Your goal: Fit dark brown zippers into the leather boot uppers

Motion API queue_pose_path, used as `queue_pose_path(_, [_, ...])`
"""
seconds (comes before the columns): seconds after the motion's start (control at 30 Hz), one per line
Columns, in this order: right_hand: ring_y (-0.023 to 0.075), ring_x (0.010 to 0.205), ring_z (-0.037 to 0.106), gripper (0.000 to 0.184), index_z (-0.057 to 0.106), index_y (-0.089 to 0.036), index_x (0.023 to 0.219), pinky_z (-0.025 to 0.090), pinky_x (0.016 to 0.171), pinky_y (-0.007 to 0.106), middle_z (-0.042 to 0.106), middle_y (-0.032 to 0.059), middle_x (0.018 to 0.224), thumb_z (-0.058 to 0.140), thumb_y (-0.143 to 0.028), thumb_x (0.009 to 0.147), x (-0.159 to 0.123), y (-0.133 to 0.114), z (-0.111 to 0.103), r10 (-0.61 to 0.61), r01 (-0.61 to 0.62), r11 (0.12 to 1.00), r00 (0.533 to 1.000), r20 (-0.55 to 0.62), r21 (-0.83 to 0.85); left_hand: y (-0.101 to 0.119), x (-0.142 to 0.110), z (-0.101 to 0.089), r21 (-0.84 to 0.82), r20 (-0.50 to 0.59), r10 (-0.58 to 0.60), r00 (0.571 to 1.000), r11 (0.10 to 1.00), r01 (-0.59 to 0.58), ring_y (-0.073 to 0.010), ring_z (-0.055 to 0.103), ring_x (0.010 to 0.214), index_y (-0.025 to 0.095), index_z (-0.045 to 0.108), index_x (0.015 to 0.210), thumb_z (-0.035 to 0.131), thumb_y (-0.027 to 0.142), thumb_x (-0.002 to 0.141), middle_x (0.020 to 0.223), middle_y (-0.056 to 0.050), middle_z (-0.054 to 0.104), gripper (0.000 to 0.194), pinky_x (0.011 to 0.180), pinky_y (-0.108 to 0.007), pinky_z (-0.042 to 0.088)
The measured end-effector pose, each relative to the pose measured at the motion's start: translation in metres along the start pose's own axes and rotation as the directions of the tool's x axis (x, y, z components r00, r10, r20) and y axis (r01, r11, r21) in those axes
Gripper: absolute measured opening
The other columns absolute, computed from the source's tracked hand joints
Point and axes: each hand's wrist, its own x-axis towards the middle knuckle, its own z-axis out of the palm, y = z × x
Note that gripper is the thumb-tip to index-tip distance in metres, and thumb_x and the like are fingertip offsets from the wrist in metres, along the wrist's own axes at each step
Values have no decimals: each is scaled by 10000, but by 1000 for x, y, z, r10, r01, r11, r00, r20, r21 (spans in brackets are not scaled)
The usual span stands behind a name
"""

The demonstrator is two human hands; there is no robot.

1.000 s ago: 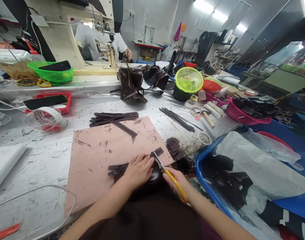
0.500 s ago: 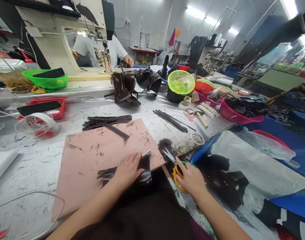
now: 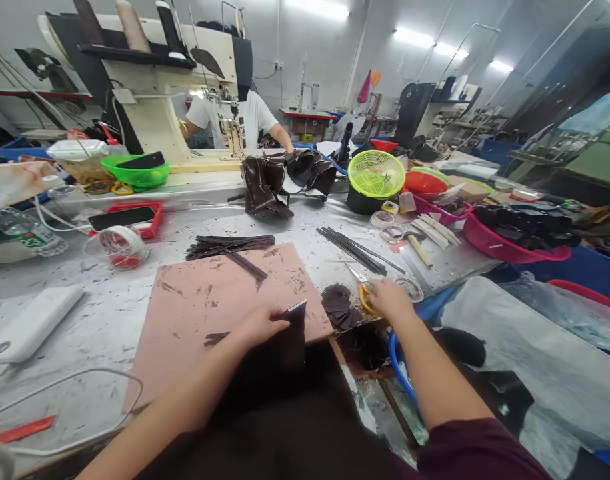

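Note:
My left hand (image 3: 259, 325) pinches a dark brown leather piece (image 3: 295, 330) at the front edge of a pink board (image 3: 225, 287). One pale edge of the piece tilts up past my fingers. My right hand (image 3: 392, 301) is closed around the orange handles of a pair of scissors (image 3: 365, 293), their blades pointing away to the upper left, just over the table. Beside the scissors lies a small pile of dark leather scraps (image 3: 339, 307). Dark strips (image 3: 229, 245) rest across the board's far edge, and a few more strip ends (image 3: 215, 339) show by my left wrist.
A second bundle of strips (image 3: 352, 250), a hammer (image 3: 419, 248) and tape rolls (image 3: 409, 288) lie to the right. Behind them stand a yellow-green basket (image 3: 376, 175) and a pink basin (image 3: 515, 243). A sewing machine (image 3: 149, 87) rises at the back, with another person behind it.
My right hand has carried the scissors forward, from the table's front edge to beyond the scraps. My left hand has changed from lying flat on the leather to pinching and lifting it.

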Motion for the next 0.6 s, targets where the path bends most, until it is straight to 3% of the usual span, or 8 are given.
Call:
queue_pose_path(0.07, [233,902,560,208,612,-144,934,417,799,341,608,127,949,493,-195,772,-8,-28,-5,-143,168,979,969,-200,113,0,-5,4,-55,-41,26,999,998,-28,-184,595,788,179,620,779,485,321,712,814,-9,646,207,659,-253,442])
queue_pose_path(0.13, [192,839,567,168,615,-160,863,440,785,308,621,91,855,466,-208,803,-26,-62,-9,-324,457,849,846,-423,264,3,-10,7,-93,-72,48,996,994,-54,-183,588,851,184,629,865,488,295,706,895,-11,654,240,734,-260,444])
queue_pose_path(0.17, [175,814,571,152,613,-171,837,453,762,286,626,74,823,468,-206,808,-36,-79,-10,-409,582,748,783,-468,319,5,-13,8,-105,-86,54,995,993,-63,-184,583,878,186,628,906,491,276,699,933,-13,654,263,769,-265,440])
queue_pose_path(0.23, [153,755,577,139,608,-185,794,466,711,257,635,48,774,471,-174,810,-53,-106,-12,-498,688,623,716,-489,373,11,-19,9,-118,-112,64,992,990,-78,-184,570,925,193,621,963,493,238,687,994,-11,646,308,826,-273,425])
queue_pose_path(0.33, [149,689,581,145,607,-187,752,468,656,251,644,33,719,478,-140,800,-63,-125,-9,-505,683,614,725,-469,395,19,-28,9,-141,-149,140,979,977,-161,-171,569,936,208,632,960,478,190,684,1000,5,649,315,848,-260,419])
queue_pose_path(0.47, [153,670,585,134,614,-179,737,461,636,250,651,33,703,498,-136,789,-62,-126,-7,-497,658,649,747,-441,382,25,-37,11,-116,-225,214,951,963,-244,-163,584,903,218,656,914,468,198,727,956,10,665,266,805,-245,440])
queue_pose_path(0.6, [165,656,569,159,613,-167,722,450,630,267,642,45,689,478,-135,799,-63,-127,-11,-564,700,657,704,-432,281,26,-39,16,-69,-295,217,931,967,-247,-158,595,859,230,664,913,471,176,732,919,9,674,270,789,-251,443])
